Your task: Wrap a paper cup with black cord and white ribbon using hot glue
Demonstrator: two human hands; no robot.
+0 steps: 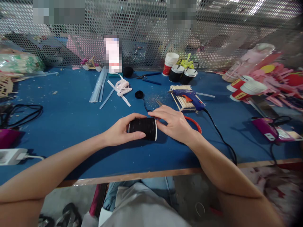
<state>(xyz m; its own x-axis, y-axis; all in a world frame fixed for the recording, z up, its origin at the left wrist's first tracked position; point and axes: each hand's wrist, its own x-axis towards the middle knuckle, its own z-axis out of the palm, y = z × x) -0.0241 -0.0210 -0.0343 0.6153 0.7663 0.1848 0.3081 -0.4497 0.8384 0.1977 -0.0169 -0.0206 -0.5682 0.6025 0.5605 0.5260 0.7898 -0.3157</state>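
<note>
The left hand (119,130) is closed around the black cylinder (142,129), which is tilted on its side between both hands. The right hand (174,123) has its fingers at the white rim (156,130); whether they pinch the dark cord (144,103), I cannot tell. The present step seems to be working the cord here. The next move calls, I think, for steady left holding and precise right fingers.

Soft shadows cross the blue table (73,115); the far right blurs.
</note>
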